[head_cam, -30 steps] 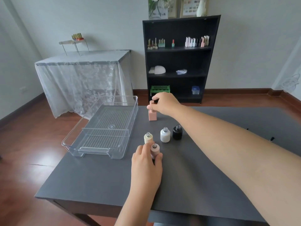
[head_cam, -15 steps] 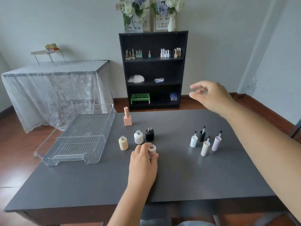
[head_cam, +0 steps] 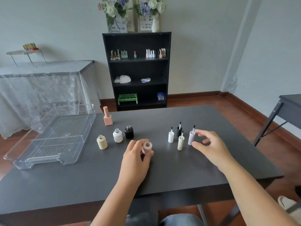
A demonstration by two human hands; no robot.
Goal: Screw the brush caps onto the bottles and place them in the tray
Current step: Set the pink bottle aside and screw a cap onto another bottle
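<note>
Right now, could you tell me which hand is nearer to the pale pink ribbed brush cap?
Right. The right hand is open around the pale pink ribbed brush cap, fingertips almost touching it; the left hand grips the pink bottle well to its left.

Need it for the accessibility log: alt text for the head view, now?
Left hand grips an open pink bottle on a dark table; right hand, fingers spread, reaches the pink brush cap. Three uncapped bottles and an empty clear tray sit left.

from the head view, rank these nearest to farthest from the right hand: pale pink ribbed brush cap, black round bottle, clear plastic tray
1. Pale pink ribbed brush cap, beside the right hand.
2. Black round bottle, centre, past the left hand.
3. Clear plastic tray, far left.
</note>
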